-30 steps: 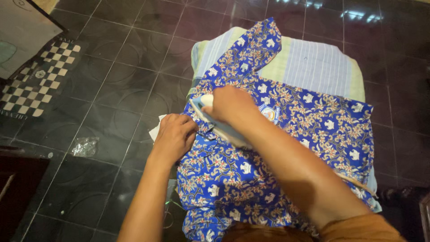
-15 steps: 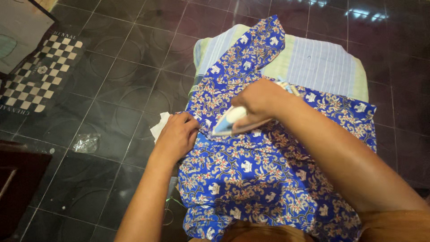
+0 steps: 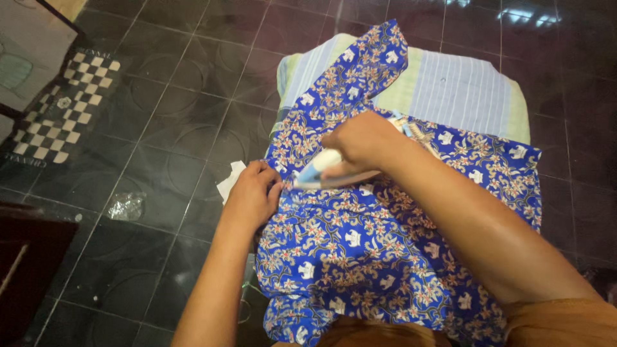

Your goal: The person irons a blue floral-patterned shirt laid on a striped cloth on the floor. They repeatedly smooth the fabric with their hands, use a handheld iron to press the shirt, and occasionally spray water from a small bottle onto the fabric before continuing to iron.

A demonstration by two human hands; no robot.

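A crumpled clear plastic wrapper (image 3: pixel 123 205) lies on the dark tiled floor (image 3: pixel 186 83), well to the left of the ironing pad. At the far left a floor mat (image 3: pixel 54 109) with a black-and-white chequered pattern has a dark border strip that carries pale lettering along its edges, too small to make out. There are no screens or labelled packages in view.

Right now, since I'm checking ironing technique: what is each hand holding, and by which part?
The right hand grips the iron by its top handle. The left hand pinches the blue patterned shirt at its left edge.
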